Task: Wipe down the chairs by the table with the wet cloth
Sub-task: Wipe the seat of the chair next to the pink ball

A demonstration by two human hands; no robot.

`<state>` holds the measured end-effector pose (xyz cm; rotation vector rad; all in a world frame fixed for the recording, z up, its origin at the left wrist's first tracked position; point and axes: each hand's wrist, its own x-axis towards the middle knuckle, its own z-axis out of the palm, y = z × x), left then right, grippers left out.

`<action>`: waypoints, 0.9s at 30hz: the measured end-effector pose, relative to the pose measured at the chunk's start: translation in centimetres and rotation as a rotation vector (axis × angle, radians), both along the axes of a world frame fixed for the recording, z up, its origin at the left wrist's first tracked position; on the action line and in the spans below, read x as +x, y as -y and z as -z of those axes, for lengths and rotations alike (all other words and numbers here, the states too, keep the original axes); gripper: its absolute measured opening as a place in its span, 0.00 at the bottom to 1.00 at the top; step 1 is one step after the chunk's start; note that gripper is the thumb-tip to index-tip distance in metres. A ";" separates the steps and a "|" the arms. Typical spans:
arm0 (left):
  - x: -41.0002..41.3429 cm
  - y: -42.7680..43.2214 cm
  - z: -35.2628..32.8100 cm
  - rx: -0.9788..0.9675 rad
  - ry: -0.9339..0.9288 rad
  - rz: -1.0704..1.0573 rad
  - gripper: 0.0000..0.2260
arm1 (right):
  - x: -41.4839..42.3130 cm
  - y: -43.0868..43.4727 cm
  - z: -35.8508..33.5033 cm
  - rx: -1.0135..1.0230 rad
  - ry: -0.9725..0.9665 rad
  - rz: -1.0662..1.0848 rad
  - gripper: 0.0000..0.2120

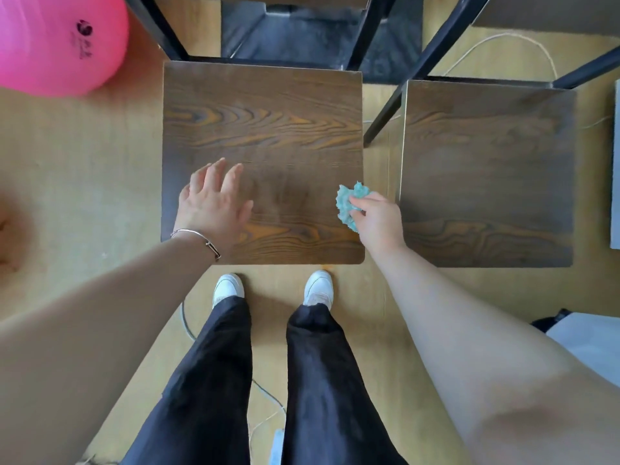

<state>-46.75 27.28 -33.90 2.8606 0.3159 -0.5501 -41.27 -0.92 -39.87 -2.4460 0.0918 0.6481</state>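
Directly below me stands a chair with a dark wood-grain seat (268,122). My left hand (213,203) rests flat on the seat's near left part, fingers spread, holding nothing. My right hand (375,219) is at the seat's near right edge, fingers closed on a crumpled turquoise cloth (347,203) that touches the seat. A second chair with the same kind of seat (486,176) stands to the right, apart from both hands.
A pink exercise ball (57,38) lies at the upper left. Black metal legs (362,31) of the table rise behind the chairs. Thin cables (523,38) run across the wooden floor. My feet in white shoes (228,288) stand just before the chair.
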 end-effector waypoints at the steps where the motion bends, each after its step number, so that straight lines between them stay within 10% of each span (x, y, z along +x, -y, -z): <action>1: -0.2 -0.4 0.2 -0.003 0.003 -0.003 0.28 | -0.2 -0.2 0.2 -0.004 0.022 0.011 0.13; 27: -6.0 -23.2 -0.3 -0.011 -0.013 -0.123 0.28 | -3.8 -30.9 0.1 0.037 0.144 -0.293 0.14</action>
